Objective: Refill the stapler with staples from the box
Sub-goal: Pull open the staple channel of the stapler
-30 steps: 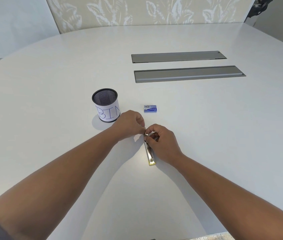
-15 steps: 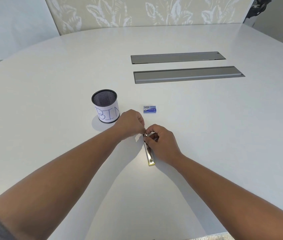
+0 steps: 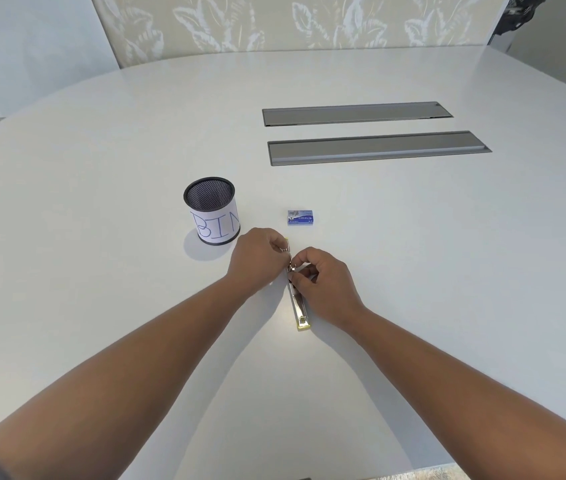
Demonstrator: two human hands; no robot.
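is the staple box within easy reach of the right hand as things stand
Probably yes: the staple box lies just beyond the right hand with bare table between, but that hand is busy gripping the stapler.

A broad, rounded white surface (image 3: 413, 271) is seen filling most of the view, with two long grey hatch covers (image 3: 378, 147) set flush into it (one behind the other). A leaf-patterned panel (image 3: 292, 22) is seen behind, flanked by plain pale wall (image 3: 25, 46).

white table (image 3: 413, 258), stapler (image 3: 299, 306), box (image 3: 300, 217), bin (image 3: 211, 211)
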